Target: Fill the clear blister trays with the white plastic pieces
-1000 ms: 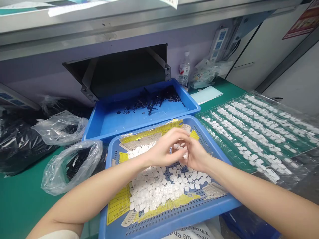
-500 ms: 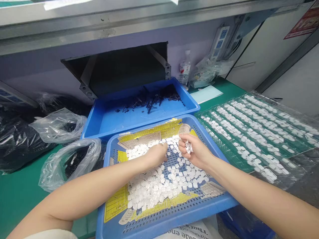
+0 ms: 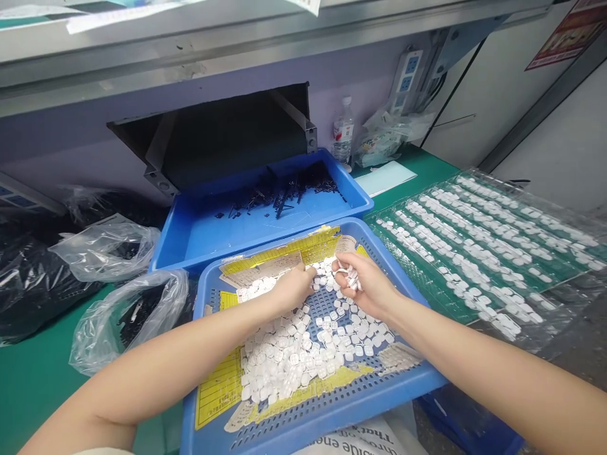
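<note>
A shallow blue perforated basket (image 3: 303, 441) holds many small white square plastic pieces (image 3: 289, 363), thickest along its left and front. My right hand (image 3: 363, 281) is over the basket's far right part, its fingers curled around a stack of these white pieces (image 3: 351, 278). Left of it, my left hand (image 3: 294, 287) reaches down among the pieces near the far side. Its fingers are bent together in a pinch, and whatever lies between them is hidden. A small gap separates the two hands.
A blue tray (image 3: 208, 240) with thin black parts (image 3: 279, 196) adjoins the basket's far side. At right, white pieces lie in rows on a clear plastic-covered sheet (image 3: 450, 297). Plastic bags (image 3: 102, 328) of black parts stand left. A water bottle (image 3: 344, 129) is behind.
The view has shifted slightly. My left hand has moved a little toward the basket's far side, its fingers still bent. My right hand keeps its stack of white pieces in nearly the same place.
</note>
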`<state>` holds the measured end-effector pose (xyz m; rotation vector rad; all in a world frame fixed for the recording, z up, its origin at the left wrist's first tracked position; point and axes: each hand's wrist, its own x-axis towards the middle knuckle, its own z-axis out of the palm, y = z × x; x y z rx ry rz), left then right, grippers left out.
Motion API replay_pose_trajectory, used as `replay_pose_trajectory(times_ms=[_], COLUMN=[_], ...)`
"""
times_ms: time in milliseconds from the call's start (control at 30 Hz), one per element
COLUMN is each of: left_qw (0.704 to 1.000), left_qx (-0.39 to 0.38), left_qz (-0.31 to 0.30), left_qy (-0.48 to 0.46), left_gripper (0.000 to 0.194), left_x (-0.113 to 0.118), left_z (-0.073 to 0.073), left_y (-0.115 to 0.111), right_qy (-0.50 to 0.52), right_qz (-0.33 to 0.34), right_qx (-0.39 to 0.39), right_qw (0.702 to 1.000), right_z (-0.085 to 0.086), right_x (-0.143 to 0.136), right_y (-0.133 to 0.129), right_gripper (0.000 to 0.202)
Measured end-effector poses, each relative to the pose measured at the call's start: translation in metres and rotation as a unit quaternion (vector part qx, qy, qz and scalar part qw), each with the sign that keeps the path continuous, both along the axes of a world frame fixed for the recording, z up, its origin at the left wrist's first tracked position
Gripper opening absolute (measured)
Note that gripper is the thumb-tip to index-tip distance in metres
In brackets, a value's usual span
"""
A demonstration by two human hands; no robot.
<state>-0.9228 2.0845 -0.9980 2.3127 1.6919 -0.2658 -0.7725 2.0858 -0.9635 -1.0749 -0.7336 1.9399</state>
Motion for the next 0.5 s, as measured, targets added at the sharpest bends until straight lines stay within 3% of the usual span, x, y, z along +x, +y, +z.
replay_pose_trajectory(times_ms=[167,300,500], left_qw=[0.999,0.997,0.992], left_qx=[0.004,0.011,0.056], left_qz=[-0.029,-0.042,-0.035], left_qy=[-0.034,-0.057,-0.112], left_gripper=[0.013,0.011,0.011], left_x=[0.0,0.004,0.003], left_z=[-0.004,-0.004,0.027], left_y=[0.001,0.001,0.004], right_qy=[-0.008,-0.027,-0.091], right_qz=[0.008,0.013,0.012], right_qx=[0.002,0.004,0.003], right_qw=[1.0,1.0,0.996], right_z=[0.002,0.002,-0.005], right_x=[0.0,-0.001,-0.002], right_y=[-0.001,-0.001,0.001], right_gripper=[0.021,0.023,0.012])
